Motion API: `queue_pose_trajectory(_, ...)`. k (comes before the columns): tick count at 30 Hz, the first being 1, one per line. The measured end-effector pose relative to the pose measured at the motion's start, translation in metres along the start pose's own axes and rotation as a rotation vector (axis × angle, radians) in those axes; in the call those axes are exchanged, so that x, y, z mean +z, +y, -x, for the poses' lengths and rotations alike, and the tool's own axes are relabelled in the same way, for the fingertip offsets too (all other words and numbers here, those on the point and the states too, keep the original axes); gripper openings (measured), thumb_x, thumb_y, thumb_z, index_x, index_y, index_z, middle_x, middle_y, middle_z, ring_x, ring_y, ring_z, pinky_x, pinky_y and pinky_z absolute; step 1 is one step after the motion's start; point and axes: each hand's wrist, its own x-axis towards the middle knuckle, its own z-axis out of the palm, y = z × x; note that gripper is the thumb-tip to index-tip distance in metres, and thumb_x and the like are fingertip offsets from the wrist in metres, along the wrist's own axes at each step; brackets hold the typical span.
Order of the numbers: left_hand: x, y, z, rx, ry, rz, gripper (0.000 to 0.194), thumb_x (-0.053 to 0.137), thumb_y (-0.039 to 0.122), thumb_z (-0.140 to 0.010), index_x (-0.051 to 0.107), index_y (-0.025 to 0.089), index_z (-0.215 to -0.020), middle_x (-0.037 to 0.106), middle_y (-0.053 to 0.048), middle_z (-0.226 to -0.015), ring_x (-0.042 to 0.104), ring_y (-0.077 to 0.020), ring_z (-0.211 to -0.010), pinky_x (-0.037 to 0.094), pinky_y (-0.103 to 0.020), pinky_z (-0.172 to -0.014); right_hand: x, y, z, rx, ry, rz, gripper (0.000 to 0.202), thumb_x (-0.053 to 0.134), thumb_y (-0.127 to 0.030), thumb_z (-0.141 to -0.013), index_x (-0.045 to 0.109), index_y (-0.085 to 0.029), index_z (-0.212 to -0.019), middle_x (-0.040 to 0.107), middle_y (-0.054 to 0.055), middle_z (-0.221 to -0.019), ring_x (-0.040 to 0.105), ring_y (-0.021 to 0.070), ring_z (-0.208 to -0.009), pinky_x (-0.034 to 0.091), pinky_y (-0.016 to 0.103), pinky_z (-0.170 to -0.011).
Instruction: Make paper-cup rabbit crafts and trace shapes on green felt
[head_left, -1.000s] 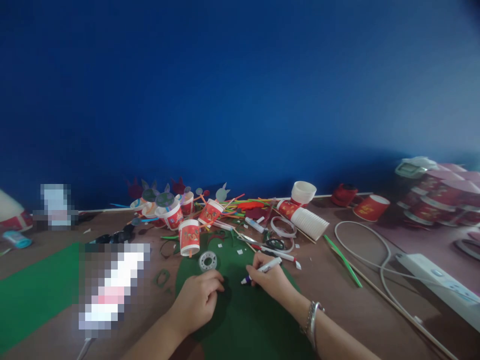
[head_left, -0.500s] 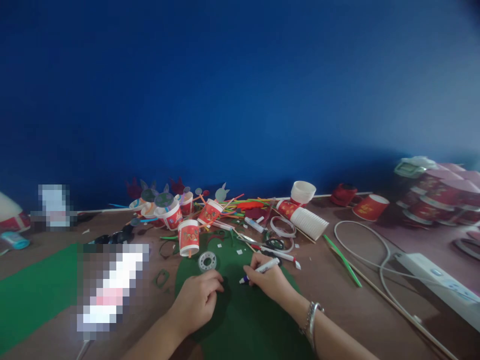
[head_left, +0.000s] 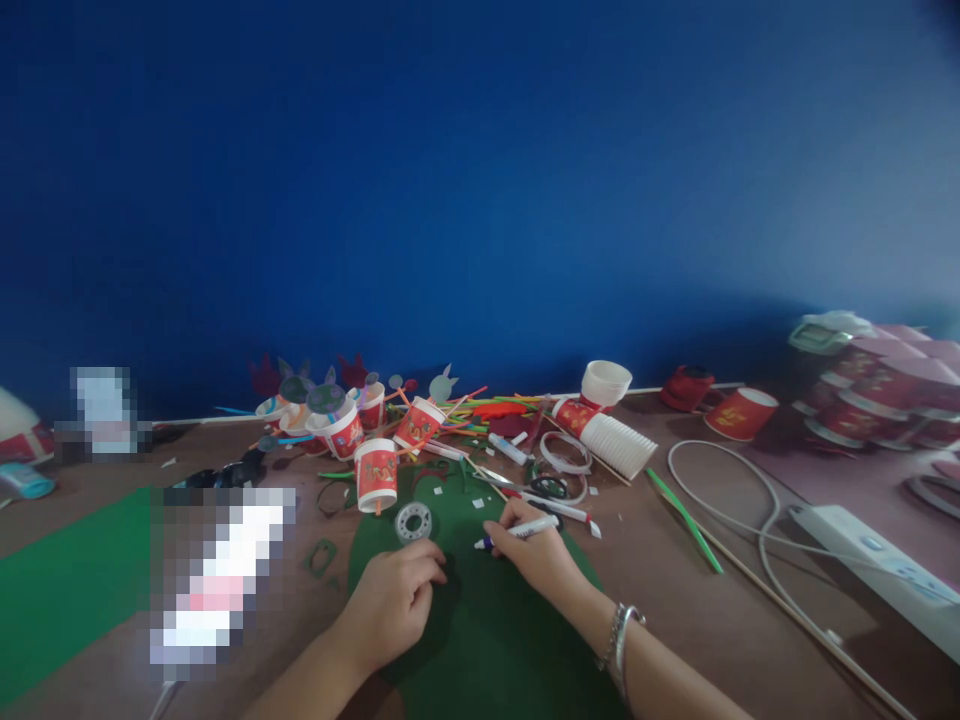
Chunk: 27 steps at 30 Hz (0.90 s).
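Observation:
Pinched in my right hand (head_left: 529,540) is a white marker (head_left: 534,526), its dark purple tip end pointing left, over a dark green sheet (head_left: 495,640). On the left part of that sheet rests my left hand (head_left: 397,600), fingers loosely bent, thumb apart from them, with nothing visible in it. A roll of clear tape (head_left: 413,522) lies just beyond my left fingers. Small white paper bits (head_left: 478,503) are scattered on the sheet's far part. Scissors (head_left: 525,492) and a red-and-white pen (head_left: 566,511) lie beyond my right hand.
Red paper cups (head_left: 376,475) with straws and cut-outs stand at the back left. A cup stack (head_left: 615,447) lies behind my right hand. A power strip (head_left: 885,565), cable (head_left: 765,490) and green straws (head_left: 686,522) are on the right. Another green sheet (head_left: 75,590) lies left.
The marker in my right hand has tilted closer to level, and its tip has shifted slightly up and left. My left hand stays in nearly the same place.

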Motion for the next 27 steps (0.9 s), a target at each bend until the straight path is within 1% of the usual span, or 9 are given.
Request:
queue_pose_trajectory(6, -0.0003, 0.0013, 0.0016, 0.000, -0.003, 0.004, 0.036, 0.038, 0.003, -0.070, 0.067, 0.023, -0.078, 0.069, 0.000, -0.094, 0.066, -0.0150, -0.079, 0.048, -0.024, -0.070, 0.0009, 0.0029, -0.0040, -0.012, 0.042, 0.012, 0.021, 0.057, -0.032, -0.075, 0.047, -0.021, -0.061, 0.062, 0.000, -0.055, 0.049, 0.0130, -0.051, 0.035, 0.022, -0.049)
queue_pose_trajectory(14, 0.0002, 0.0011, 0.0017, 0.006, 0.001, 0.002, 0.036, 0.038, 0.003, -0.070, 0.067, 0.023, -0.078, 0.069, 0.000, -0.093, 0.066, -0.0146, -0.079, 0.049, -0.024, -0.070, 0.0023, 0.0078, -0.0042, -0.058, 0.074, 0.032, 0.021, 0.059, -0.033, -0.074, 0.049, -0.020, -0.061, 0.056, -0.002, -0.055, 0.043, 0.0116, -0.051, 0.032, 0.022, -0.048)
queue_pose_trajectory(19, 0.0004, 0.0007, 0.0015, 0.007, 0.004, 0.002, 0.037, 0.038, 0.003, -0.070, 0.067, 0.023, -0.078, 0.069, 0.000, -0.094, 0.066, -0.0152, -0.080, 0.049, -0.024, -0.071, 0.0020, 0.0098, -0.0052, -0.079, 0.085, 0.061, 0.020, 0.058, -0.031, -0.073, 0.048, -0.020, -0.059, 0.053, -0.003, -0.054, 0.043, 0.0116, -0.052, 0.032, 0.022, -0.048)
queue_pose_trajectory(27, -0.0019, 0.0023, 0.0012, 0.012, 0.005, -0.010, 0.037, 0.038, 0.002, -0.070, 0.068, 0.023, -0.078, 0.069, -0.001, -0.093, 0.066, -0.0146, -0.078, 0.049, -0.023, -0.070, -0.0004, 0.0069, -0.0031, -0.057, 0.075, 0.092, 0.018, 0.054, -0.026, -0.071, 0.044, -0.021, -0.057, 0.047, -0.005, -0.050, 0.039, 0.0108, -0.049, 0.029, 0.021, -0.046)
